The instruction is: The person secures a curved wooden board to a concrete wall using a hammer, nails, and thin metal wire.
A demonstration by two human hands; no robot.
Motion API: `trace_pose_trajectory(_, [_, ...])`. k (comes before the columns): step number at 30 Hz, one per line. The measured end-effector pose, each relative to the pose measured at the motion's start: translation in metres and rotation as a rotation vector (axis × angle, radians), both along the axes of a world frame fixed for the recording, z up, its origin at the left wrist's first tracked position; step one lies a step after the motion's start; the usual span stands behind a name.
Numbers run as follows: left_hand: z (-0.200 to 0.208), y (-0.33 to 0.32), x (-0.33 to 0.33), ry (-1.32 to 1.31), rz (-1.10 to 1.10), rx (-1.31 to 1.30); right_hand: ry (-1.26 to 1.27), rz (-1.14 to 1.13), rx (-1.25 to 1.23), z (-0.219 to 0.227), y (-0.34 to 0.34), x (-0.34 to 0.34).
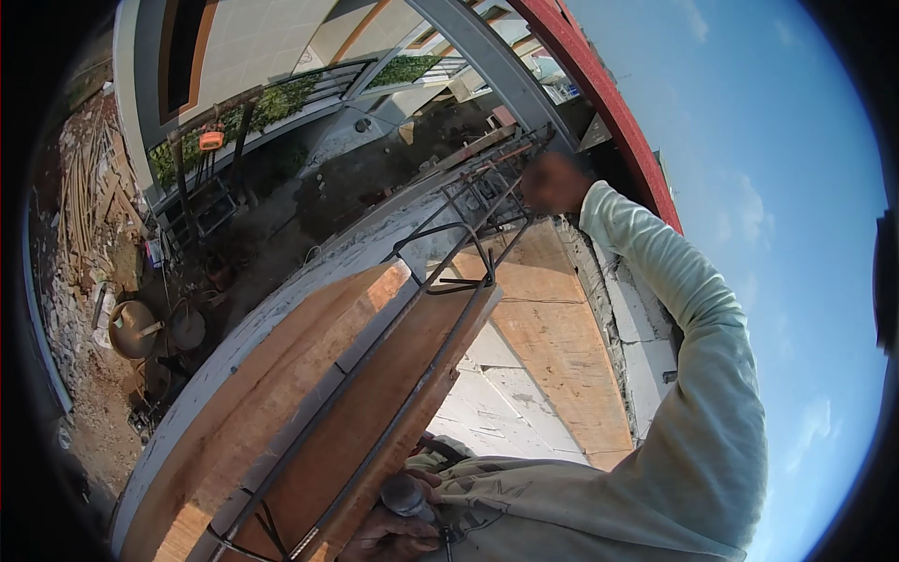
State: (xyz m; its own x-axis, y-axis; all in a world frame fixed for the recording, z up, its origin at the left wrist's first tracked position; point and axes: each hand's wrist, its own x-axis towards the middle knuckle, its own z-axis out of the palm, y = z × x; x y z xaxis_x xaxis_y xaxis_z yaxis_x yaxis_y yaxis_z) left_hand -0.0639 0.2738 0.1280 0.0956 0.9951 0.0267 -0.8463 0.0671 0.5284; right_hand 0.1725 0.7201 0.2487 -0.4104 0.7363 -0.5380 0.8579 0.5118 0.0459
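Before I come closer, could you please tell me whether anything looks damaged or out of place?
Yes: the long brown wooden board at centre looks chipped along its ragged right edge, not cleanly cut; at far left, thin tan wooden strips lie jumbled.

Outdoor building site, exposed steel rebar [415, 389], wooden boards [552, 328], white block wall [496, 405], rubble [82, 323]

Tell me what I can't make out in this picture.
All in the head view:
Right fingers: blurred, so their grip is unclear.
Grey round-ended tool: the left fingers cover part of it, so its kind is uncertain.
Steel rods: lower ends cut off by the bottom edge.
Small ground items near the brown pan: too small to identify.
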Motion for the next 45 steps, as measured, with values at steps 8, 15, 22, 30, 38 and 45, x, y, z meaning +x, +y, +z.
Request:
trace_pose_trajectory(8, [0.001, 0.004, 0.002, 0.038, 0.08, 0.013, -0.055, -0.005, 0.061, -0.007, -0.006, -0.018])
trace_pose_trajectory(15, [0.003, 0.009, 0.01, 0.107, 0.251, 0.065, -0.099, 0.033, 0.077, -0.004, 0.012, -0.005])
trace_pose_trajectory(22, [0.012, 0.006, 0.015, 0.153, 0.325, -0.041, -0.128, 0.324, 0.228, -0.017, 0.022, 0.019])
trace_pose_trajectory(30, [0.012, 0.013, 0.018, 0.167, 0.357, 0.093, 0.428, -0.003, 0.744, 0.049, -0.105, 0.005])
trace_pose_trajectory(38, [0.017, 0.013, 0.018, 0.165, 0.358, 0.048, 0.416, -0.185, 0.731, -0.007, -0.136, 0.062])
trace_pose_trajectory(45, [0.011, 0.014, 0.017, 0.181, 0.373, 0.108, 0.309, -0.185, 0.589, -0.014, -0.11, 0.062])
